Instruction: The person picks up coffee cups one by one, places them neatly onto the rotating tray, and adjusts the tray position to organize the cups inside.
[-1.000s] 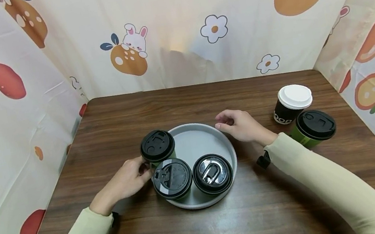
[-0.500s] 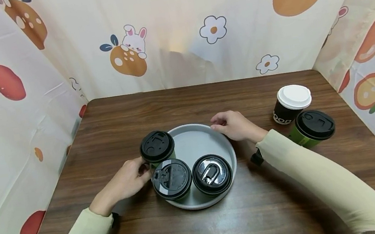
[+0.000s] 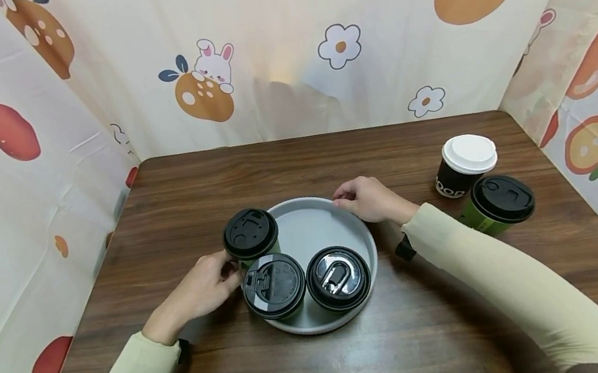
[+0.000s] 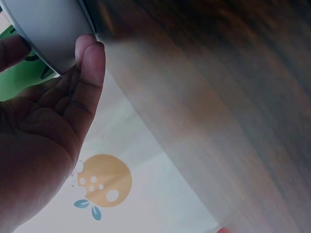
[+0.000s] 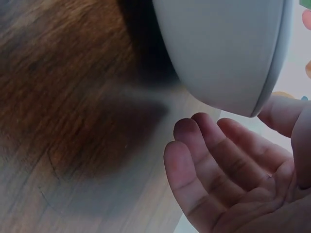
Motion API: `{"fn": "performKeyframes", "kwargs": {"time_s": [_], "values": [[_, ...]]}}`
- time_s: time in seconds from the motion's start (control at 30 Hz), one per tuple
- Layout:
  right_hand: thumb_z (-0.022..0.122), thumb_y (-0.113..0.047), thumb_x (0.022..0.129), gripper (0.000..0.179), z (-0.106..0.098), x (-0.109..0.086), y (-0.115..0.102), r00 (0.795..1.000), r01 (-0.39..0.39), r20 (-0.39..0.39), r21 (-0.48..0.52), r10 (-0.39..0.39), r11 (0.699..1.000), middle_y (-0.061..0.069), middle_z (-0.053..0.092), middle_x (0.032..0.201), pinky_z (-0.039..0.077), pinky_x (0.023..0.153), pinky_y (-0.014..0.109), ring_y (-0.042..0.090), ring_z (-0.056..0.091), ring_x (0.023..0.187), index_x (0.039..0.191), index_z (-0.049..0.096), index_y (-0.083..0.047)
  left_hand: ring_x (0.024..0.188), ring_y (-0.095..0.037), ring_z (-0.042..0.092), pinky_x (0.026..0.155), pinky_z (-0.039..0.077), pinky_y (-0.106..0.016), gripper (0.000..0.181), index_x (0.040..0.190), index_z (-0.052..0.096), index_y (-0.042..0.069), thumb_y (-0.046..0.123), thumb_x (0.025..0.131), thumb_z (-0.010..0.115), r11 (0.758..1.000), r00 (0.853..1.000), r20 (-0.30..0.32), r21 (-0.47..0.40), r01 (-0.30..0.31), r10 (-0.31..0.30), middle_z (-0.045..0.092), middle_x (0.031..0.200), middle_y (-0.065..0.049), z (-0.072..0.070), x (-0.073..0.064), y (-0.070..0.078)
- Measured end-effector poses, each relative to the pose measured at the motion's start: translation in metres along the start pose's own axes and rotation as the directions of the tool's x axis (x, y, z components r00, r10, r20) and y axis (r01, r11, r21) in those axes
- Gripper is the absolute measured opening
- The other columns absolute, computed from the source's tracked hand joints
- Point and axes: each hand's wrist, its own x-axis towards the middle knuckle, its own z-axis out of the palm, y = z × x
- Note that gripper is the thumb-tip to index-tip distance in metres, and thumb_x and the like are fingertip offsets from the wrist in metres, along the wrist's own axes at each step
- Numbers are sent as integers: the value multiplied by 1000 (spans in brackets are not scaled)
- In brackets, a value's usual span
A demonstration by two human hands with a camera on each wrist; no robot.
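Note:
In the head view a round grey tray (image 3: pixel 318 216) bears three lidded cups: one black-lidded cup (image 3: pixel 250 232) at back left, another cup (image 3: pixel 273 285) at front left, and a cup with a shiny black lid (image 3: pixel 339 278) at front right. My left hand (image 3: pixel 204 286) grips the tray's left side; in the left wrist view its fingers (image 4: pixel 90 63) lie against the outer wall, the thumb at the rim. At the far right rim is my right hand (image 3: pixel 373 199). The right wrist view shows its thumb touching the rim, its loosely bent fingers (image 5: pixel 180 162) just below the wall with a small gap.
Right of the tray, a black cup with a white lid (image 3: pixel 469 156) stands behind a green cup with a black lid (image 3: pixel 501 201) on the brown wooden table (image 3: pixel 205 188). A printed curtain (image 3: pixel 272 14) encloses the table's back and sides.
My right hand has moved a little left to the tray's rim. The left hand, the tray and the cups have stayed in place.

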Motion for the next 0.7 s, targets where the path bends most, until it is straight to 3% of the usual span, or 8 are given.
{"fn": "performKeyframes", "kwargs": {"time_s": [0.4, 0.7], "values": [[63, -22, 102, 26, 0, 4, -4, 999, 27, 47, -15, -27, 1000, 9, 73, 112, 56, 73, 33, 19, 69, 91, 119, 75, -7, 64, -10, 50, 59, 43, -29, 8, 95, 61, 14, 9, 91, 66, 1000, 1000, 1, -5, -1, 1, 54, 72, 4, 0, 0, 0], [64, -18, 101, 23, 1, 5, -4, 998, 30, 49, -15, -30, 999, 10, 74, 110, 57, 71, 32, 18, 70, 88, 117, 76, -6, 63, -10, 50, 58, 43, -29, 9, 98, 62, 13, 8, 92, 65, 1000, 1000, 14, -25, 7, -6, 54, 72, 4, -1, 0, -2]]}}
